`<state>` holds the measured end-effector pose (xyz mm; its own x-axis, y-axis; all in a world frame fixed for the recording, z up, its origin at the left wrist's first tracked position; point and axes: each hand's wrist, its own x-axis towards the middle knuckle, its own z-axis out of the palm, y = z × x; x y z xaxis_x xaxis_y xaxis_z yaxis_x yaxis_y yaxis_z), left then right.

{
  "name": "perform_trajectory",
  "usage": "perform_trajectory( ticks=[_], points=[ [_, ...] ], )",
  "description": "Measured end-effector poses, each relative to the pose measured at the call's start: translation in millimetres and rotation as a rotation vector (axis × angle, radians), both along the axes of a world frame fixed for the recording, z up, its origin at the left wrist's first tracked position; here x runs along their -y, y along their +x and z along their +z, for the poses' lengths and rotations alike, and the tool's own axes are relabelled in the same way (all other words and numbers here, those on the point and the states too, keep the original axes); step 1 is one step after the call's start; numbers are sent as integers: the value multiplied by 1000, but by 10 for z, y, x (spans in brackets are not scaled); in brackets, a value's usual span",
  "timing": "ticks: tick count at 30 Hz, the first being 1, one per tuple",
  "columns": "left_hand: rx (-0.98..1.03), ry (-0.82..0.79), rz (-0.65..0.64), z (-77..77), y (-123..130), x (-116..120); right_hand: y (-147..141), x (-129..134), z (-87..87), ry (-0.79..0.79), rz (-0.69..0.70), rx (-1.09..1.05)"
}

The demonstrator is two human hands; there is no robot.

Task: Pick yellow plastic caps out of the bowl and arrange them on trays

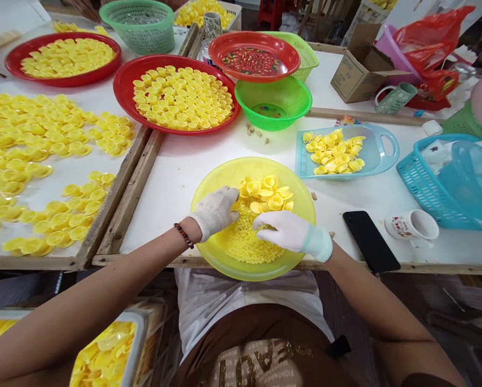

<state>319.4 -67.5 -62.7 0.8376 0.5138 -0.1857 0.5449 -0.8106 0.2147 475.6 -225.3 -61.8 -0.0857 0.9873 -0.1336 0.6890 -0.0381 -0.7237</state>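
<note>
A round yellow basin sits at the table's front edge. Small yellow pellets cover its near part, and yellow cup-shaped pieces are heaped toward its far side. My left hand, in a white glove, is over the basin's left side, its fingers curled by the heap; whatever is between them is too small to tell. Over the right part, my gloved right hand reaches the pellets with thumb and fingers apart, and nothing shows in it.
Red trays of yellow cups stand behind and left. A green bowl and a blue tray lie beyond the basin. A black phone, a mug and a blue basket are at the right.
</note>
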Motion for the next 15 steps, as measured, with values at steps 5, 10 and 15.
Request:
perform_trajectory(
  ticks=[5,10,15],
  points=[
    [194,-189,17,14,-78,91,-52,-54,140,177,-45,-31],
    [342,-317,-2,40,-176,238,-219,-173,237,271,-62,101],
    [401,-419,48,94,-269,295,-209,-116,228,263,-107,91]
  ],
)
